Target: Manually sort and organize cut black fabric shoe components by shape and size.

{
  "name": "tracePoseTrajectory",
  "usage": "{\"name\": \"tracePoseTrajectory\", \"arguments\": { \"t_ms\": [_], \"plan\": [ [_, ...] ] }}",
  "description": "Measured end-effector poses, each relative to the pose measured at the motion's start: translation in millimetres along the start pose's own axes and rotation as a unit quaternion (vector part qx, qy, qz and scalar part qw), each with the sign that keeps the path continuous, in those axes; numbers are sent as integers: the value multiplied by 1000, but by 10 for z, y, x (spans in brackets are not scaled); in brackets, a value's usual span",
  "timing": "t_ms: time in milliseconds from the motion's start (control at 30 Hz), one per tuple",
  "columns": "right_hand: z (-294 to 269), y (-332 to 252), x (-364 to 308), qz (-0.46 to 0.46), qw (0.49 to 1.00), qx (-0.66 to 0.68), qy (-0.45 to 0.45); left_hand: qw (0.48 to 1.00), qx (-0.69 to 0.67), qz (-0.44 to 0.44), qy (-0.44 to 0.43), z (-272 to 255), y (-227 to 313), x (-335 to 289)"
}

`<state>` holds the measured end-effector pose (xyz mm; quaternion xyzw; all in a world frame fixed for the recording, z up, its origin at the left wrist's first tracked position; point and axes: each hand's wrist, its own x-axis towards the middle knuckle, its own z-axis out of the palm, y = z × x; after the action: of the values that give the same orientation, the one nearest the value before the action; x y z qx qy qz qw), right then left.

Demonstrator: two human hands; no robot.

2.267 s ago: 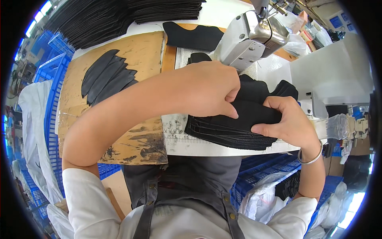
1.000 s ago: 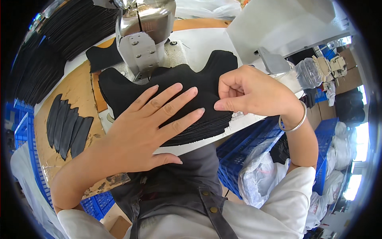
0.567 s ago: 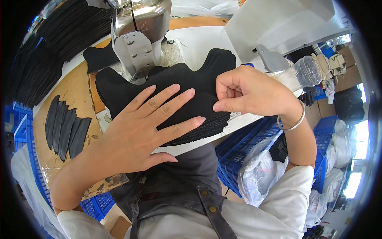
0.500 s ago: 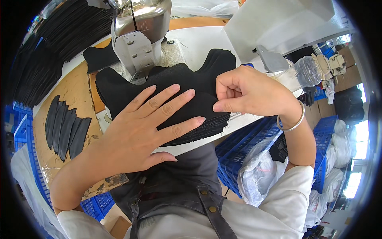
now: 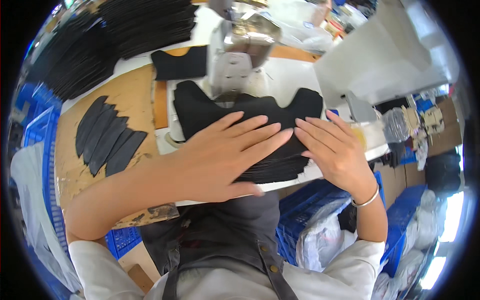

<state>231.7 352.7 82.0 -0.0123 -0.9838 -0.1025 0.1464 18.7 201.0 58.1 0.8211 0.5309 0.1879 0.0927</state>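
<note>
A stack of black fabric pieces (image 5: 272,112) with a curved, notched upper edge lies on the white sewing machine bed (image 5: 310,172). My left hand (image 5: 220,155) lies flat across the stack's left and middle, fingers stretched toward the right. On the right part of the stack rests my right hand (image 5: 335,150), its fingers straight and pointing up and left; a bangle circles that wrist. Just beyond the stack stands the metal sewing machine head (image 5: 235,60), its lower end close to the cloth's far edge. The hands cover part of the top piece.
Narrow black pieces (image 5: 107,132) fan out on a worn tan board (image 5: 67,165) at left. Tall piles of black cloth (image 5: 145,27) fill the far left. Another black piece (image 5: 180,65) lies beside the machine. Blue crates (image 5: 310,200) and a white plastic bag (image 5: 320,245) sit below right.
My right hand has gone from a pinch at the stack's right side to lying flat on it with fingers extended. My left hand stays spread on the cloth. The whole view has shifted.
</note>
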Motion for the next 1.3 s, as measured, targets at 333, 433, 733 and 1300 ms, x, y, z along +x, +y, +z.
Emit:
{"name": "tracePoseTrajectory", "arguments": {
  "t_ms": [333,433,733,1300],
  "plan": [
    [-171,-366,182,-21,987,30,156,942,192,-230,150,-813,148,-852],
    [-58,-352,85,26,978,104,179,866,351,-277,226,-846,-441,-1007],
    [32,-621,152,14,977,148,154,953,258,-121,100,-161,-1846,-130],
    [566,-1653,912,-111,943,304,76,925,122,-346,97,-553,-1024,-1864]
  ]
}}
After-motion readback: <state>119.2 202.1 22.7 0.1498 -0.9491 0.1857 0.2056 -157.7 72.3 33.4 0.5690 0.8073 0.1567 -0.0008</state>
